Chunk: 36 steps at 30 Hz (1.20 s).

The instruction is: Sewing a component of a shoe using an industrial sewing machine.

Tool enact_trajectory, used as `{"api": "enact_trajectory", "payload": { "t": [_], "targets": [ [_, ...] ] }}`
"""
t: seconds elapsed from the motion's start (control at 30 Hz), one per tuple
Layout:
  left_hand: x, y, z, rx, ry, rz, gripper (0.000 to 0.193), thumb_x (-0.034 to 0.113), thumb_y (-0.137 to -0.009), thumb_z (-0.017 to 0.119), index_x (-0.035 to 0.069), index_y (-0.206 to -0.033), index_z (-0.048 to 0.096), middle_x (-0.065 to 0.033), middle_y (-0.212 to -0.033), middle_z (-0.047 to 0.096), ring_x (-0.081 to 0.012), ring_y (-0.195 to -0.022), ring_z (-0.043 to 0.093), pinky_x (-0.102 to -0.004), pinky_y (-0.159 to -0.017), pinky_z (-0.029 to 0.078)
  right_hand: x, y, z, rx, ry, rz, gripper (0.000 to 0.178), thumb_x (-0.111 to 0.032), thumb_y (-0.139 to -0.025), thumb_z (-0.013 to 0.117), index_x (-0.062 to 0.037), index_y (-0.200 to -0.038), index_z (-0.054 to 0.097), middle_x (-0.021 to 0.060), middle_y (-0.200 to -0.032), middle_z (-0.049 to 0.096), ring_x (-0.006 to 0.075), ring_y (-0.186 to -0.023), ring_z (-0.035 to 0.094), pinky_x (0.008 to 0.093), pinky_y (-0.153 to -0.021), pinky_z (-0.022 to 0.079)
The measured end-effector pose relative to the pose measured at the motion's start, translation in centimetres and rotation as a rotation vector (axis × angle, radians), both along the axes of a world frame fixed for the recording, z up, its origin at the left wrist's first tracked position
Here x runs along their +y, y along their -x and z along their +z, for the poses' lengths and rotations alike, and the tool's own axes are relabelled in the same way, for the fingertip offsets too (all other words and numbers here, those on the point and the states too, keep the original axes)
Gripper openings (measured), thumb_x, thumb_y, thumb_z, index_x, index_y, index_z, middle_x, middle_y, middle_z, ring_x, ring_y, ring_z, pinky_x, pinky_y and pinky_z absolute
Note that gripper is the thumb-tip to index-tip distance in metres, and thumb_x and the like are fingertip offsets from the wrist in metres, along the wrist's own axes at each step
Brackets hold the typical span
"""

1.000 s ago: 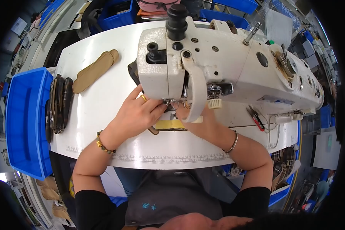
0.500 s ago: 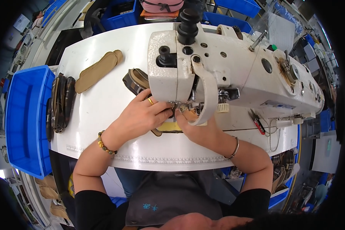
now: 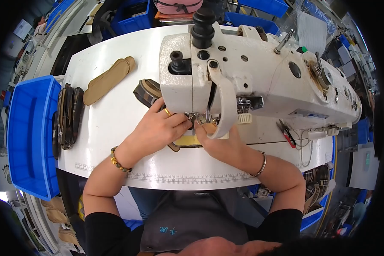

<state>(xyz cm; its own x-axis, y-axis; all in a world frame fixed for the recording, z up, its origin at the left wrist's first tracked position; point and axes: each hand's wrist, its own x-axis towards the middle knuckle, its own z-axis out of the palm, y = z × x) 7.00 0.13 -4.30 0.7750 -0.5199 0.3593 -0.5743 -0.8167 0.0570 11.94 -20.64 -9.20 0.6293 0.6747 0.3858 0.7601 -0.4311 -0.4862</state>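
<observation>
A plaid fabric shoe upper [image 3: 146, 94] with a tan lining sticks out to the left of the white sewing machine [image 3: 175, 91]. My left hand [image 3: 160, 130], wearing a yellow ring, has its fingers closed on this work beside the presser foot [image 3: 195, 117]. From the other side my right hand [image 3: 219, 143] comes in close to the needle, its fingers pinched on the same work. The machine's curved lever partly covers that hand, and the fingertips of both are mostly hidden. A yellow patch [image 3: 187, 140] shows on the bed between the hands.
Tan sole-shaped pieces [image 3: 109, 81] lie at the far left of the white table [image 3: 115, 119]. A stack of plaid pieces [image 3: 68, 117] stands by the blue bin [image 3: 32, 136] at the left edge. Red-handled thread snips [image 3: 287, 134] rest at the right.
The view has shifted slightly, so the machine head appears a little further left. Both hands keep nearly the same place at the needle; the plaid end sits slightly further left.
</observation>
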Motion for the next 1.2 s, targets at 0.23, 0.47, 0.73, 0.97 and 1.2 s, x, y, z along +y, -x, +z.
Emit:
{"api": "enact_trajectory", "payload": {
  "t": [0.23,0.47,0.73,0.97,1.2],
  "targets": [
    [-0.1,-0.1,-0.2,-0.040,-0.033,-0.001,0.019,0.015,-0.078,0.067,0.012,-0.095,0.075,0.0032,-0.090,0.063,-0.0154,-0.101,0.060,-0.0425,-0.105,0.041,0.2,-0.7,-2.3,0.380,-0.290,0.019,0.016,-0.015,-0.087,0.061,-0.0009,-0.087,0.067,0.0159,-0.071,0.068,0.0319,-0.069,0.069,0.0395,-0.061,0.055],
    [-0.3,0.2,-0.5,-0.072,-0.014,0.012,0.020,0.015,-0.077,0.068,0.011,-0.096,0.075,0.0020,-0.092,0.065,-0.0157,-0.099,0.062,-0.0430,-0.102,0.043,0.3,-0.6,0.3,0.077,-0.128,0.043,0.012,-0.014,-0.087,0.060,-0.0049,-0.090,0.068,0.0130,-0.073,0.068,0.0306,-0.066,0.068,0.0395,-0.059,0.054],
    [0.0,-0.1,-1.0,-0.149,-0.013,-0.004,0.027,0.010,-0.071,0.067,0.005,-0.097,0.073,-0.0027,-0.096,0.068,-0.0200,-0.098,0.064,-0.0376,-0.093,0.049,-0.3,-1.2,1.5,-0.630,0.102,0.187,0.018,-0.006,-0.071,0.062,-0.0020,-0.088,0.066,0.0067,-0.073,0.064,0.0224,-0.060,0.065,0.0346,-0.050,0.051],
    [-0.3,-0.4,-0.8,-0.187,-0.046,-0.041,0.028,0.010,-0.070,0.066,0.004,-0.097,0.073,-0.0028,-0.089,0.067,-0.0203,-0.092,0.064,-0.0339,-0.087,0.051,-0.2,-0.3,1.2,-0.605,0.200,0.148,0.020,-0.007,-0.067,0.063,0.0006,-0.085,0.065,0.0074,-0.067,0.062,0.0208,-0.055,0.062,0.0323,-0.047,0.049],
    [-0.4,-0.2,-0.6,-0.089,-0.078,-0.018,0.031,0.011,-0.071,0.066,0.005,-0.101,0.072,-0.0028,-0.094,0.068,-0.0205,-0.093,0.065,-0.0338,-0.085,0.052,-0.3,-0.2,-1.0,-0.544,0.188,0.125,0.012,-0.010,-0.072,0.065,-0.0041,-0.083,0.067,0.0091,-0.062,0.062,0.0230,-0.051,0.062,0.0347,-0.047,0.049]
  ]
}}
